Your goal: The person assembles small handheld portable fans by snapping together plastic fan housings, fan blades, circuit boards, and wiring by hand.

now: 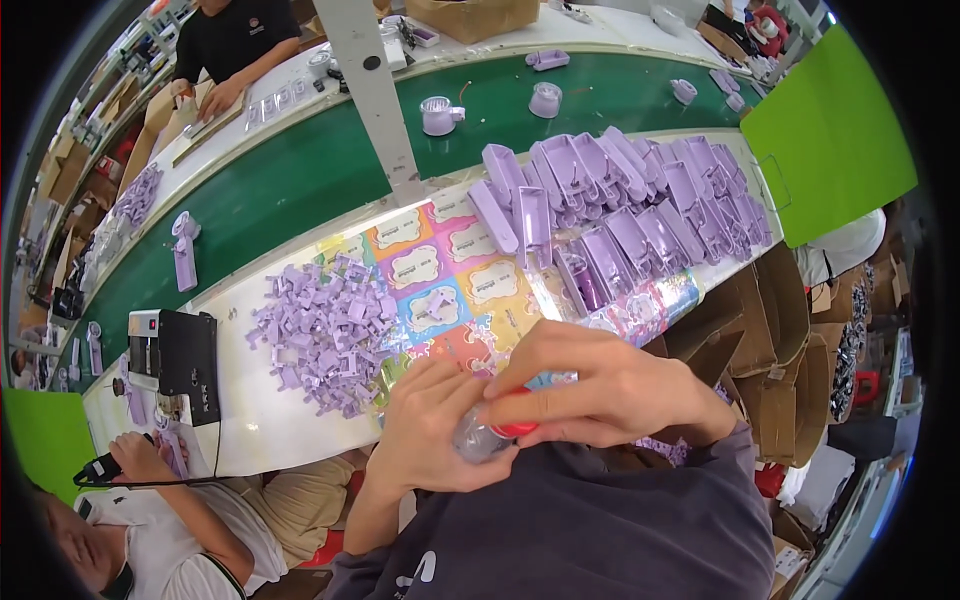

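Observation:
Close in front of my body, my left hand (425, 430) is closed around a small clear bottle (476, 441). My right hand (610, 390) grips the bottle's red cap (517, 430) between thumb and fingers. Whether the cap is tight or loose cannot be made out. Just beyond my left hand lies a heap of small lilac plastic parts (325, 325). Farther right, long hollow lilac housings (630, 240) are stacked in rows. A colourful patterned sheet (470, 290) lies between the two groups, with one or more small lilac parts on it.
A green conveyor belt (310, 225) runs behind the table, carrying scattered lilac pieces past a metal post (372, 100). A black-and-white powered box (175, 362) stands left, beside a co-worker holding a corded tool (100, 468). Cardboard boxes (765, 320) and a green panel (835, 140) are right.

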The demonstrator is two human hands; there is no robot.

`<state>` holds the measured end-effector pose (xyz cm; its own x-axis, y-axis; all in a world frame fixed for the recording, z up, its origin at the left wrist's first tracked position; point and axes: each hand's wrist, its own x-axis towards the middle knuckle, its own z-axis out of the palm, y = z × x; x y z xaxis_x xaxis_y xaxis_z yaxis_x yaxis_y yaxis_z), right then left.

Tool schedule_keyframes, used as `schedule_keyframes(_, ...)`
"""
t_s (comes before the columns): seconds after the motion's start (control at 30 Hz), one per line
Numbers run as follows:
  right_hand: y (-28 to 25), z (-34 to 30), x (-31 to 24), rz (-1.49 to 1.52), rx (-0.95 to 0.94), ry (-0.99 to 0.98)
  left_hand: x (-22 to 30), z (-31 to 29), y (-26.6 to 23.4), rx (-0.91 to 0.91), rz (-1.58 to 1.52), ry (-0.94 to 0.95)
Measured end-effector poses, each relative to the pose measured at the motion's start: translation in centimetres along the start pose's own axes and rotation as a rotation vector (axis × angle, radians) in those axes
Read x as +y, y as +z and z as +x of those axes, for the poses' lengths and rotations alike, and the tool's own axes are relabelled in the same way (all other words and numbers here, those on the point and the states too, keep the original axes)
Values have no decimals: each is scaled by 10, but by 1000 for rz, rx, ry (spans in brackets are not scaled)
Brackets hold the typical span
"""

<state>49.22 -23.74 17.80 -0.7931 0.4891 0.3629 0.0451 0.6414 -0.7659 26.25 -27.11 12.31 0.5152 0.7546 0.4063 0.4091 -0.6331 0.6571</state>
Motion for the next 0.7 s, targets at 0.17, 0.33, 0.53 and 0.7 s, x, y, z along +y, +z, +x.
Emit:
schedule_keyframes(0.17,-12,4,-1,172,-226,-122,-17,-8,0,-333,-398,-23)
schedule_keyframes(0.33,7,7,-26,-428,-215,-96,-23,-9,10,-483,-810,-71)
schedule_keyframes(0.53,28,12,-15,-539,25,-439,-41,-11,32,-304,-925,454)
schedule_keyframes(0.7,28,13,3,-779,93,-367,-13,-20,18,-413,-953,-365)
